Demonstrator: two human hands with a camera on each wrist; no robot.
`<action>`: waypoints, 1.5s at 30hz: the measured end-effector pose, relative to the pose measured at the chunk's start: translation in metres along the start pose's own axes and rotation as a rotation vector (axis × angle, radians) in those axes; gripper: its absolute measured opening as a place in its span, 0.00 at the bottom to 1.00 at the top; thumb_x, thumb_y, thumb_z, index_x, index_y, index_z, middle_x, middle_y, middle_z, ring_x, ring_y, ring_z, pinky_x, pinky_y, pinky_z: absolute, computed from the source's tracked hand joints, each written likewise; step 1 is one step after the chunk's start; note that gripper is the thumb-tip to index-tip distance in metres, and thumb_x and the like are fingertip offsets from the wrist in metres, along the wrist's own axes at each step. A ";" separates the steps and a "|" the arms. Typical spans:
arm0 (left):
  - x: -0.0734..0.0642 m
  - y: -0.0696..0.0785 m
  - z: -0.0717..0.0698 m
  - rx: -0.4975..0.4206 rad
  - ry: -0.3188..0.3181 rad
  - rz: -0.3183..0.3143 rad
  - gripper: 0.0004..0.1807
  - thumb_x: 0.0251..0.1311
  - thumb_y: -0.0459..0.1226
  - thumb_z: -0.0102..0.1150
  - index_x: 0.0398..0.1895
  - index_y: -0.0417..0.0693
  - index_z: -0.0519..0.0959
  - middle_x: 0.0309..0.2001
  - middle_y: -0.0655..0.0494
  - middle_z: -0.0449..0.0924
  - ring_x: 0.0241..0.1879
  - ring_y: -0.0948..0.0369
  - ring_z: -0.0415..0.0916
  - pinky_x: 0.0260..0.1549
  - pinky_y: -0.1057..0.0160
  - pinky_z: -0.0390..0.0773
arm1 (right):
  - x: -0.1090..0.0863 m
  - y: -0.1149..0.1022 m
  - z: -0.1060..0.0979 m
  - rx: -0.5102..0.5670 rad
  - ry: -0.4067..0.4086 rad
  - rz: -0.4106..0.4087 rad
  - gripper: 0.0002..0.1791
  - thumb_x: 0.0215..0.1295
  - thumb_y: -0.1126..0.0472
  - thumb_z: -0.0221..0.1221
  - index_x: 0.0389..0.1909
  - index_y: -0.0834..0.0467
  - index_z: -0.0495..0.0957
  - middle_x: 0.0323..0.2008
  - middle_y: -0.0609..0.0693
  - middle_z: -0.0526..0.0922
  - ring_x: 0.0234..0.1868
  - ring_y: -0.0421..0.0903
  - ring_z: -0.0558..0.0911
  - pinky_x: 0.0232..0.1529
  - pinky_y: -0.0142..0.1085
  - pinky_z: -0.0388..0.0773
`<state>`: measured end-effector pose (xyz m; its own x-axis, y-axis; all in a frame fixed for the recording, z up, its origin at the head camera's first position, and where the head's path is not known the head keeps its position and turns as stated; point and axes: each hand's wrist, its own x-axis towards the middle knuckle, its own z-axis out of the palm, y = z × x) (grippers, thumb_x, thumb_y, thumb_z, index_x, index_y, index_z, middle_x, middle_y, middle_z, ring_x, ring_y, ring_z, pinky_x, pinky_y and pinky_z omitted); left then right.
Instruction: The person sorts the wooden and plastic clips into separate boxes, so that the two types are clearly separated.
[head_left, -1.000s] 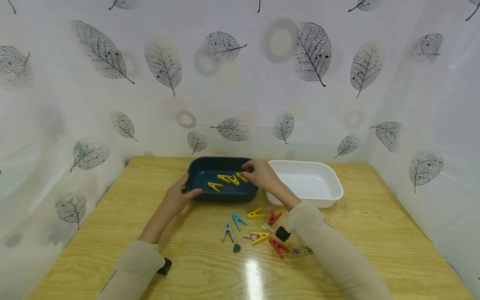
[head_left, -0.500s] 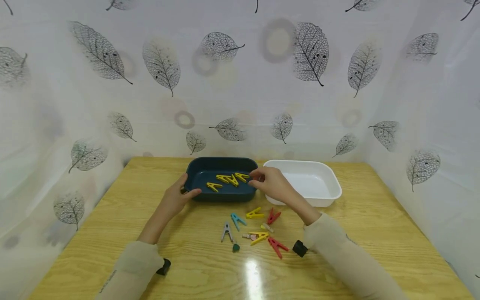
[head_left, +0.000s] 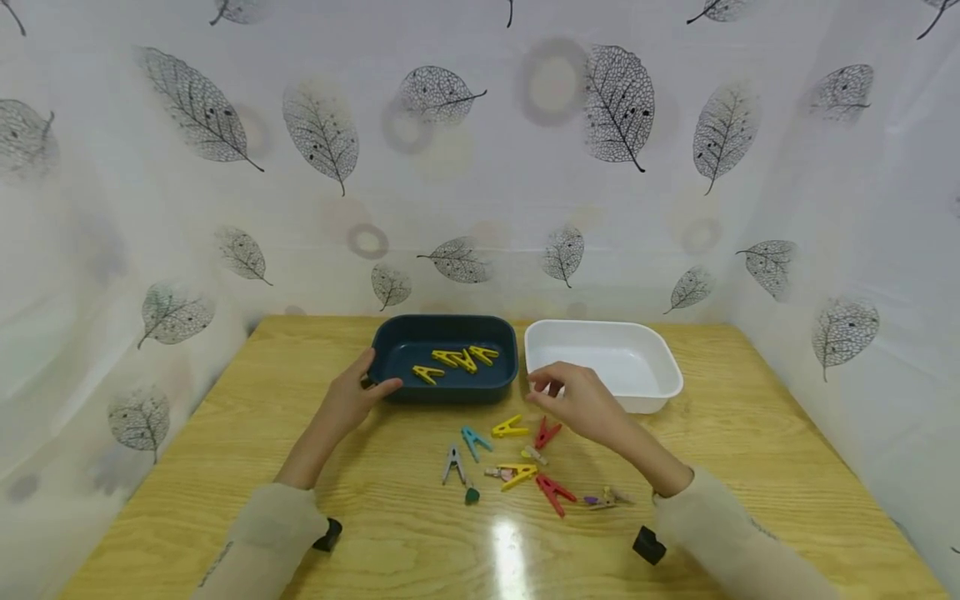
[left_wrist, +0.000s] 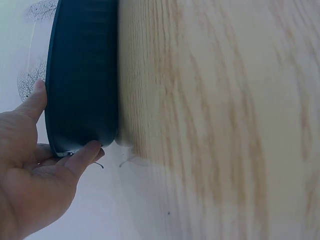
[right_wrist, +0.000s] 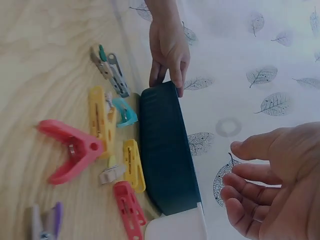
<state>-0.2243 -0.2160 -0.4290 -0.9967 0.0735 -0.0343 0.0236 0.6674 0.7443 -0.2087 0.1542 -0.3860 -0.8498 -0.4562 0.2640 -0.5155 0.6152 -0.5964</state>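
Observation:
My left hand (head_left: 352,398) grips the left end of a dark blue plastic tray (head_left: 450,393); in the left wrist view its thumb and fingers (left_wrist: 82,159) lie around the tray's corner. Several yellow clothespins (head_left: 427,373) lie inside that tray. Over the front left corner of a white tray (head_left: 660,392), my right hand (head_left: 581,402) hovers with loosely bent fingers and nothing between them. Below it on the table are a red clothespin (head_left: 547,432), a yellow clothespin (head_left: 510,427), a blue clothespin (head_left: 476,442) and a larger red clothespin (head_left: 555,493).
Among the scattered pins are a grey clothespin (head_left: 453,463), another yellow clothespin (head_left: 519,475), a small wooden clip (head_left: 536,455) and a small dark green piece (head_left: 472,496). A clip with a purple part (head_left: 603,499) lies to the right. A leaf-patterned curtain (head_left: 480,183) hangs behind the wooden table (head_left: 375,533).
My right hand has drawn back from the dark tray's right end, moving right and toward me over the white tray's corner. A yellow clothespin lies where its fingers were. The left hand stays put.

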 end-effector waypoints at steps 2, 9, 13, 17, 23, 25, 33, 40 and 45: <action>0.000 0.000 0.000 -0.003 -0.001 0.002 0.56 0.70 0.59 0.59 0.83 0.36 0.41 0.82 0.35 0.39 0.77 0.36 0.51 0.73 0.40 0.59 | -0.009 0.001 -0.001 -0.002 0.008 0.014 0.12 0.69 0.61 0.68 0.48 0.64 0.87 0.39 0.50 0.87 0.35 0.42 0.81 0.31 0.33 0.77; -0.001 0.002 0.000 0.009 0.003 0.004 0.52 0.73 0.53 0.59 0.83 0.35 0.42 0.81 0.34 0.39 0.77 0.36 0.50 0.74 0.39 0.56 | -0.034 0.003 -0.004 -0.003 0.008 0.056 0.12 0.68 0.61 0.68 0.47 0.63 0.87 0.39 0.49 0.87 0.35 0.41 0.80 0.30 0.32 0.77; -0.001 0.004 0.001 0.011 0.000 0.003 0.51 0.74 0.51 0.59 0.82 0.34 0.42 0.81 0.34 0.39 0.77 0.36 0.49 0.74 0.40 0.55 | -0.044 0.006 -0.003 -0.020 0.017 0.034 0.09 0.67 0.62 0.69 0.44 0.62 0.88 0.38 0.50 0.88 0.34 0.40 0.80 0.33 0.33 0.79; -0.002 0.005 0.000 0.017 -0.001 0.002 0.50 0.74 0.51 0.59 0.82 0.34 0.42 0.81 0.34 0.39 0.78 0.36 0.48 0.75 0.40 0.54 | -0.052 0.008 -0.002 -0.022 0.035 0.026 0.09 0.65 0.64 0.71 0.43 0.63 0.88 0.39 0.53 0.88 0.33 0.39 0.80 0.33 0.33 0.79; -0.002 0.005 0.000 0.022 -0.003 0.004 0.51 0.74 0.52 0.58 0.82 0.34 0.42 0.81 0.34 0.39 0.78 0.36 0.47 0.75 0.40 0.53 | -0.064 0.009 0.000 -0.020 0.047 0.066 0.10 0.64 0.62 0.72 0.43 0.63 0.88 0.39 0.52 0.88 0.34 0.38 0.80 0.35 0.35 0.80; -0.002 0.005 0.000 0.021 -0.004 0.004 0.51 0.74 0.52 0.59 0.82 0.34 0.41 0.81 0.34 0.39 0.78 0.36 0.47 0.75 0.40 0.53 | -0.067 0.010 0.001 -0.015 0.045 0.068 0.11 0.64 0.62 0.71 0.44 0.63 0.87 0.40 0.52 0.88 0.34 0.38 0.80 0.36 0.36 0.81; -0.002 0.004 0.000 0.019 -0.003 0.006 0.51 0.74 0.51 0.59 0.82 0.34 0.41 0.81 0.33 0.39 0.78 0.36 0.47 0.74 0.39 0.54 | -0.081 0.011 0.001 0.007 0.038 0.089 0.15 0.64 0.60 0.72 0.46 0.65 0.87 0.40 0.51 0.88 0.34 0.39 0.80 0.33 0.35 0.81; -0.001 0.003 0.000 0.019 0.000 0.011 0.50 0.74 0.51 0.59 0.82 0.33 0.42 0.81 0.33 0.39 0.78 0.36 0.44 0.75 0.40 0.52 | -0.092 0.013 0.009 -0.012 0.029 0.112 0.15 0.61 0.58 0.74 0.44 0.63 0.87 0.38 0.48 0.87 0.34 0.40 0.79 0.32 0.31 0.78; -0.001 0.003 0.000 0.017 -0.003 0.011 0.51 0.74 0.51 0.59 0.82 0.33 0.42 0.81 0.33 0.39 0.79 0.37 0.43 0.75 0.40 0.51 | -0.097 0.013 0.017 -0.042 0.025 0.137 0.14 0.60 0.57 0.75 0.42 0.59 0.88 0.37 0.44 0.87 0.34 0.40 0.79 0.32 0.31 0.77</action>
<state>-0.2231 -0.2140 -0.4271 -0.9961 0.0835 -0.0282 0.0361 0.6791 0.7332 -0.1310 0.1957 -0.4324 -0.9148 -0.3504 0.2009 -0.3980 0.6973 -0.5962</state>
